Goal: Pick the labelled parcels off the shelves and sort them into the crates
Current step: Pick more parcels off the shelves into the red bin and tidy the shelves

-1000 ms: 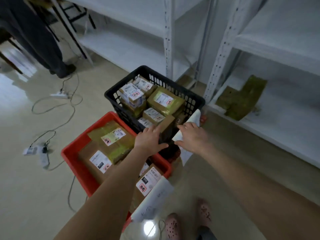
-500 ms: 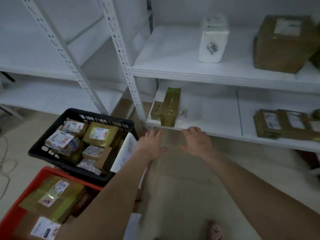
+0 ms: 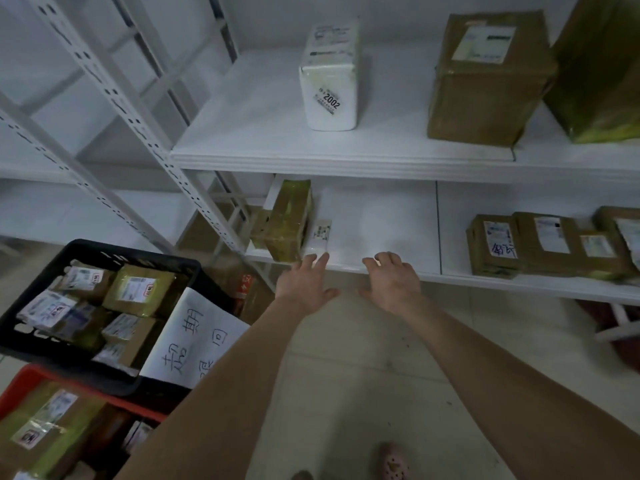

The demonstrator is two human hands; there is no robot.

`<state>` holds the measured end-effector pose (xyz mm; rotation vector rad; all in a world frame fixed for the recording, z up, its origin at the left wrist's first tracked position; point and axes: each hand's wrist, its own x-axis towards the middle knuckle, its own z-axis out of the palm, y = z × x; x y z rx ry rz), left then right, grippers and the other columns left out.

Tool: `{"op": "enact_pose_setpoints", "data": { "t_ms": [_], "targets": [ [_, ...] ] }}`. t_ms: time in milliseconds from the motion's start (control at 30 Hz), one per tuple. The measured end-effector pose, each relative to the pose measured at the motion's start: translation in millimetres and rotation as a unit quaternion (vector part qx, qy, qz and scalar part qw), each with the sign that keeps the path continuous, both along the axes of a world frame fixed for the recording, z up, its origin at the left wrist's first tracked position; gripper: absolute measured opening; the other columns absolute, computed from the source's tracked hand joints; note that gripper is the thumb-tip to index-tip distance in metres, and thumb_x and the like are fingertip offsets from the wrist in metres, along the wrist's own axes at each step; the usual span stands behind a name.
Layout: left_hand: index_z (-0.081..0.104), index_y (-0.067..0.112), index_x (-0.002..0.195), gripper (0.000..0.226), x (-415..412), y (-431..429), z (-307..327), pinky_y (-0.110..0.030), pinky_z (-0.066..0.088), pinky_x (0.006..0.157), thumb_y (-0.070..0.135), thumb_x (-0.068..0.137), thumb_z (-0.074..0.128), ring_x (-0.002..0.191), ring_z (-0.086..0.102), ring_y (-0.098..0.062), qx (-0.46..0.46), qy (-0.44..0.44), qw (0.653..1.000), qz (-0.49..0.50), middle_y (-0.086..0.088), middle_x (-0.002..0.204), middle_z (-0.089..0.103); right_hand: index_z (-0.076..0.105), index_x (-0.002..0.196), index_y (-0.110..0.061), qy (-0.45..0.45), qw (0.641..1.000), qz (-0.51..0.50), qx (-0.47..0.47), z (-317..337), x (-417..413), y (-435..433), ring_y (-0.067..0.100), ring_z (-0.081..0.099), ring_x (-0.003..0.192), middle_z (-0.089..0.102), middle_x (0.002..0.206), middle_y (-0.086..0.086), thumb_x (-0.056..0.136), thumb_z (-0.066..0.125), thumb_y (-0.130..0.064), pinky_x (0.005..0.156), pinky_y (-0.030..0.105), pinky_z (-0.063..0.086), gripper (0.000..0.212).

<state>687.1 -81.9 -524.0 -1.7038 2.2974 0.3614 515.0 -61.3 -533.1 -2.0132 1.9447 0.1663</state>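
Empty, the left hand (image 3: 304, 285) and right hand (image 3: 391, 282) spread open; the left tape-wrapped brown cardboard parcel (image 3: 289, 220) looks stiff, slick: clasp its sides.

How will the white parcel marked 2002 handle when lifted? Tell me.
The white parcel looks like taped foam, so probably stiff and light for its size. Its glossy wrap may be slippery. It stands upright on the upper shelf, so a high push could tip it.

A: Lower left, the white sheet?
B: A paper sign (image 3: 194, 337), handwritten in black characters.
A: And the bottom edge?
B: A pink perforated clog (image 3: 393, 462), resting on the pale tiled floor (image 3: 346, 393).
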Motion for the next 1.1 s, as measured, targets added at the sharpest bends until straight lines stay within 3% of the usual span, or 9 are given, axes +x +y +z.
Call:
{"op": "enact_pose_setpoints", "data": {
  "t_ms": [233,400,833,1100],
  "targets": [
    [0.007,0.021,0.152,0.079,-9.6,-35.9,-44.7,-0.044,0.036,0.107,0.056,0.093,0.045,0.142,0.027,-0.027,0.025,0.001,1.000,0.002,-0.005,0.159,0.014,0.032,0.144,-0.019,0.001,1.000,0.000,0.022,-43.1,-13.2,-37.9,0.025,0.028,0.136,0.036,0.145,0.007,0.091,0.050,-0.053,0.106,0.039,0.033,0.066],
    [0.005,0.020,0.153,0.073,-4.7,-88.1,-95.5,-0.044,0.030,0.111,0.051,0.096,0.041,0.145,0.018,-0.026,0.047,0.007,0.999,-0.008,-0.005,0.161,0.007,0.028,0.146,-0.018,-0.006,0.999,-0.008,0.041,-88.7,-0.8,-91.1,0.026,0.026,0.138,0.033,0.147,0.007,0.092,0.049,-0.051,0.106,0.039,0.033,0.066],
    [0.003,0.011,0.153,0.065,-19.8,-243.2,-303.9,-0.043,0.020,0.115,0.037,0.102,0.034,0.147,0.010,-0.027,0.070,0.056,0.994,0.067,-0.009,0.161,0.002,0.018,0.151,-0.018,-0.066,0.996,-0.045,0.051,-279.2,7.4,-219.8,0.028,0.025,0.139,0.024,0.154,0.007,0.098,0.047,-0.036,0.106,0.041,0.035,0.063],
    [0.013,0.026,0.151,0.052,-40.9,-263.7,-367.7,-0.057,0.008,0.114,0.028,0.100,0.026,0.146,-0.001,-0.033,0.059,-0.024,0.996,0.059,-0.006,0.160,0.001,0.022,0.150,-0.019,-0.116,0.988,-0.092,0.034,-334.7,-7.7,-241.7,0.027,0.027,0.137,0.025,0.153,0.007,0.099,0.042,-0.023,0.107,0.041,0.035,0.055]
  ]
}}
